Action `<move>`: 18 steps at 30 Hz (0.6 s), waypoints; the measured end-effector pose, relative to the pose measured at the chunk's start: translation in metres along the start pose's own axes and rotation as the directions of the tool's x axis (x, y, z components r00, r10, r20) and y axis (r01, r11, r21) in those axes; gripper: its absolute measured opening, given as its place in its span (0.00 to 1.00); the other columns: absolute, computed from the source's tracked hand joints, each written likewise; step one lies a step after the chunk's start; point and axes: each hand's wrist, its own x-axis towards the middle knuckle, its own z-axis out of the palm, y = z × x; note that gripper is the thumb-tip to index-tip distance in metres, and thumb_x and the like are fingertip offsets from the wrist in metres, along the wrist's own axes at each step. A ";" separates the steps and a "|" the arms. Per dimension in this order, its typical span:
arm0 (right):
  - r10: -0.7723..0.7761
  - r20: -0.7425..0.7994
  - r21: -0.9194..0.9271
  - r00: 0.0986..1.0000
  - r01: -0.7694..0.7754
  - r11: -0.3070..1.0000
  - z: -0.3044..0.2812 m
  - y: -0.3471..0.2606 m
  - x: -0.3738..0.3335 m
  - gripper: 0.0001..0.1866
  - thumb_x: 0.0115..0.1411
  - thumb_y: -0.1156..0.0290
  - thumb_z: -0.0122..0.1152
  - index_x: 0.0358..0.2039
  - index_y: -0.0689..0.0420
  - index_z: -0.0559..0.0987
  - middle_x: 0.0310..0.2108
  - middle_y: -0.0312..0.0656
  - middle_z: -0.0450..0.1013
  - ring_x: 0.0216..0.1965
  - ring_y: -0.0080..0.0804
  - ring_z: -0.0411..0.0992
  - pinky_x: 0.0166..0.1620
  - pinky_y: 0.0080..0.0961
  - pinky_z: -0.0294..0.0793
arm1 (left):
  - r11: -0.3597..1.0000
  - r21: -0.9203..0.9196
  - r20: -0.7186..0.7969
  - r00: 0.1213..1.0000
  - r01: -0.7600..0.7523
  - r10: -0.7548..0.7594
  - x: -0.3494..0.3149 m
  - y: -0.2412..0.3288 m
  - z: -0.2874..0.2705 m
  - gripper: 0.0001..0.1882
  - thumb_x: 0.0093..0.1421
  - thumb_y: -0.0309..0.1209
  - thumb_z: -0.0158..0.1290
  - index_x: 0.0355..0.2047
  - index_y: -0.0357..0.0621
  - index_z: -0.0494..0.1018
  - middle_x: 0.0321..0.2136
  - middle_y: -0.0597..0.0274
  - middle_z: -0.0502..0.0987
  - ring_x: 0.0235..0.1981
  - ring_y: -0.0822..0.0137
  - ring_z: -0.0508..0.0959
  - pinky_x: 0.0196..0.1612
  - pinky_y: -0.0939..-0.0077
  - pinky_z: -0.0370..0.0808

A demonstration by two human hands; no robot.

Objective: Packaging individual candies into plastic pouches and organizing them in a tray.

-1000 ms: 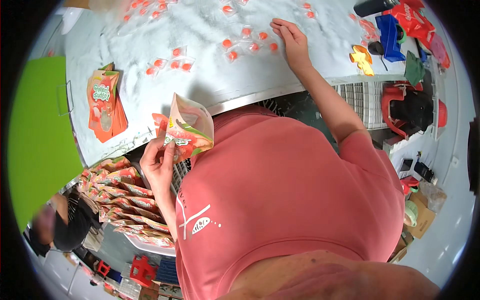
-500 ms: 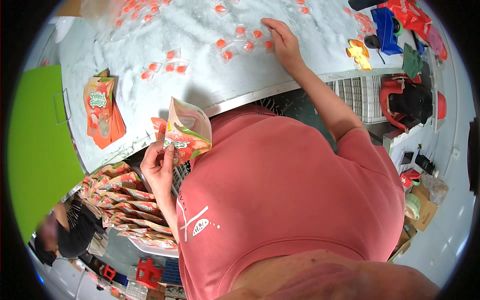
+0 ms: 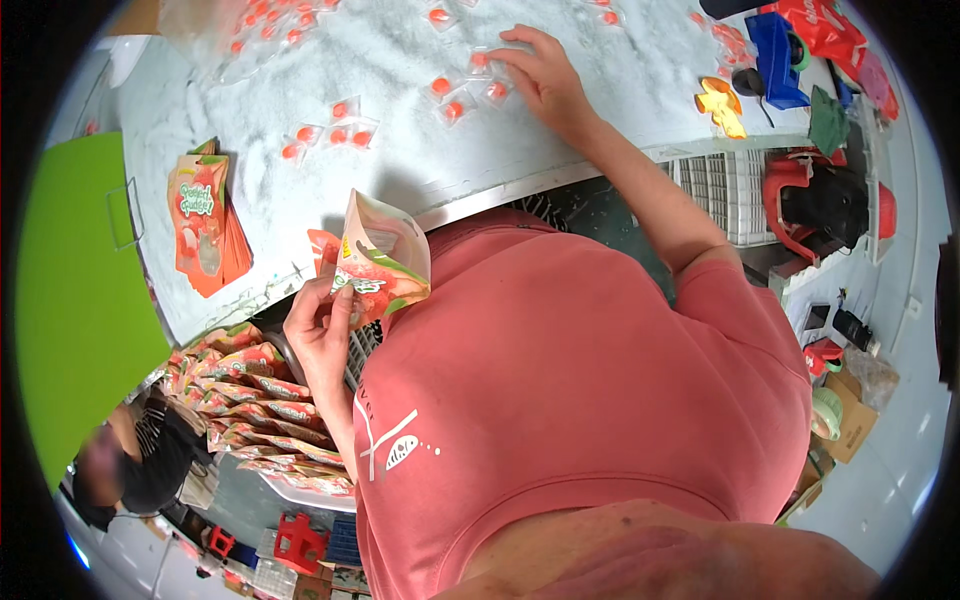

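My left hand (image 3: 320, 325) pinches a red, green and cream stand-up pouch (image 3: 385, 265) at the table's front edge. The pouch's mouth gapes wide, and an orange piece of packaging shows behind it, between pouch and table. Over the table, my right hand (image 3: 548, 88) reaches in with thumb and forefinger apart, the tips beside a small clear-wrapped red candy (image 3: 479, 62). What lies under its palm is hidden. More of these wrapped candies (image 3: 441, 88) lie just left of it, and another small cluster (image 3: 340, 134) sits further left.
Flat pouches (image 3: 200, 220) are stacked on the table's left. Below, filled pouches (image 3: 265, 400) stand in rows in a white container. A large candy pile (image 3: 275, 25) is at the far left. A yellow cutout (image 3: 720, 107) and blue holder (image 3: 778, 60) stand right. A person (image 3: 150, 455) sits lower left.
My right hand has shifted left and slightly up, with thumb and forefinger parting. Two wrapped candies beside it are out of sight. The pouch in my left hand has moved slightly right.
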 end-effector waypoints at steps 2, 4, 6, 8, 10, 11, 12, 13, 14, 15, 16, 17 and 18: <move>-0.067 0.090 -0.112 0.994 0.077 0.991 -0.002 -0.018 0.018 0.15 0.59 0.77 0.59 0.46 0.51 0.80 0.54 0.40 0.69 0.60 0.40 0.63 0.58 0.25 0.66 | 0.999 -0.003 0.009 0.999 0.045 -0.045 0.000 0.000 0.001 0.04 0.61 0.17 0.56 0.36 0.33 0.75 0.31 0.63 0.78 0.27 0.78 0.77 0.31 0.84 0.74; -0.120 0.182 -0.218 0.976 0.159 0.963 0.007 -0.028 0.030 0.14 0.58 0.75 0.60 0.45 0.51 0.81 0.54 0.40 0.68 0.62 0.41 0.61 0.60 0.25 0.65 | 0.999 -0.012 0.019 0.999 0.041 -0.041 0.001 0.002 0.002 0.04 0.61 0.17 0.56 0.36 0.33 0.76 0.32 0.62 0.78 0.27 0.78 0.77 0.31 0.84 0.74; -0.202 0.274 -0.283 0.940 0.280 0.917 0.018 -0.035 0.040 0.14 0.61 0.71 0.58 0.48 0.51 0.80 0.55 0.40 0.68 0.62 0.42 0.62 0.62 0.34 0.63 | 0.999 -0.024 0.034 0.999 0.032 -0.031 0.002 0.004 0.004 0.04 0.61 0.17 0.56 0.36 0.33 0.76 0.32 0.62 0.78 0.27 0.77 0.78 0.31 0.84 0.74; -0.139 0.344 -0.473 0.929 0.299 0.829 0.021 -0.057 0.063 0.13 0.60 0.70 0.58 0.45 0.56 0.79 0.51 0.46 0.70 0.59 0.48 0.64 0.61 0.40 0.63 | 0.999 -0.037 0.016 0.999 0.035 -0.034 -0.002 0.004 0.004 0.04 0.61 0.17 0.56 0.36 0.32 0.76 0.32 0.62 0.78 0.27 0.77 0.78 0.31 0.85 0.74; -0.050 0.392 -0.649 0.919 0.315 0.693 0.024 -0.052 0.072 0.12 0.60 0.69 0.58 0.42 0.62 0.78 0.47 0.53 0.72 0.56 0.53 0.66 0.60 0.46 0.62 | 1.000 -0.007 0.017 1.000 0.016 -0.016 -0.004 0.003 0.002 0.03 0.61 0.17 0.56 0.36 0.32 0.76 0.32 0.62 0.78 0.28 0.77 0.78 0.31 0.85 0.74; -0.021 0.261 -0.395 0.965 0.127 0.910 0.033 -0.022 0.075 0.16 0.59 0.69 0.59 0.46 0.61 0.77 0.51 0.53 0.70 0.58 0.53 0.64 0.62 0.45 0.61 | 1.000 0.025 0.026 1.000 -0.003 0.003 -0.003 0.002 0.001 0.03 0.61 0.17 0.56 0.36 0.32 0.75 0.32 0.62 0.78 0.28 0.77 0.78 0.31 0.85 0.74; 0.055 0.144 -0.066 0.988 -0.046 0.997 0.038 0.004 0.076 0.19 0.59 0.68 0.60 0.50 0.59 0.77 0.54 0.53 0.68 0.60 0.52 0.63 0.64 0.44 0.60 | 1.000 0.022 0.034 0.999 -0.008 0.007 -0.002 0.002 0.000 0.03 0.61 0.17 0.56 0.36 0.32 0.75 0.32 0.62 0.78 0.28 0.77 0.78 0.31 0.85 0.74; 0.054 0.147 -0.067 0.988 -0.045 0.997 0.039 0.025 0.070 0.19 0.59 0.68 0.60 0.50 0.59 0.77 0.54 0.53 0.68 0.60 0.52 0.63 0.64 0.44 0.60 | 1.000 0.010 0.005 1.000 0.028 -0.028 -0.006 0.002 -0.001 0.03 0.61 0.19 0.56 0.36 0.33 0.75 0.32 0.65 0.77 0.29 0.79 0.75 0.32 0.85 0.72; 0.055 0.067 0.145 0.996 -0.065 0.987 0.037 0.044 0.063 0.21 0.58 0.67 0.60 0.52 0.59 0.76 0.56 0.54 0.67 0.60 0.52 0.63 0.64 0.44 0.60 | 0.998 0.010 -0.037 0.997 0.068 -0.068 -0.014 0.009 -0.003 0.03 0.62 0.20 0.57 0.36 0.35 0.76 0.31 0.68 0.77 0.29 0.81 0.73 0.34 0.86 0.70; 0.083 -0.010 0.314 0.997 -0.075 0.946 0.030 0.059 0.051 0.23 0.57 0.66 0.61 0.54 0.58 0.75 0.58 0.54 0.66 0.60 0.52 0.62 0.63 0.44 0.60 | 0.999 0.026 -0.025 0.999 0.045 -0.044 -0.011 0.000 -0.005 0.03 0.61 0.20 0.57 0.36 0.35 0.75 0.31 0.69 0.77 0.29 0.81 0.72 0.34 0.86 0.70; 0.078 -0.003 0.314 0.997 -0.073 0.947 0.020 0.057 0.041 0.23 0.57 0.66 0.61 0.54 0.58 0.75 0.58 0.54 0.66 0.60 0.52 0.62 0.63 0.44 0.60 | 0.999 0.020 -0.031 0.998 0.048 -0.048 -0.012 -0.001 -0.006 0.03 0.61 0.20 0.57 0.36 0.35 0.75 0.31 0.69 0.77 0.29 0.81 0.72 0.34 0.86 0.70; 0.217 0.048 0.332 0.975 -0.220 0.917 0.006 0.049 0.027 0.19 0.60 0.67 0.59 0.53 0.54 0.76 0.58 0.47 0.67 0.61 0.47 0.62 0.64 0.44 0.59 | 0.998 -0.007 -0.029 0.997 0.067 -0.067 -0.009 -0.002 -0.005 0.03 0.62 0.20 0.57 0.36 0.35 0.75 0.31 0.69 0.76 0.29 0.81 0.72 0.34 0.86 0.70; 0.347 0.104 0.345 0.932 -0.361 0.867 -0.001 0.041 0.018 0.16 0.63 0.67 0.56 0.52 0.51 0.78 0.58 0.41 0.68 0.62 0.43 0.62 0.65 0.45 0.59 | 0.996 -0.035 -0.032 0.996 0.087 -0.088 -0.010 -0.001 -0.005 0.03 0.62 0.20 0.57 0.36 0.35 0.75 0.31 0.69 0.76 0.29 0.81 0.72 0.34 0.86 0.70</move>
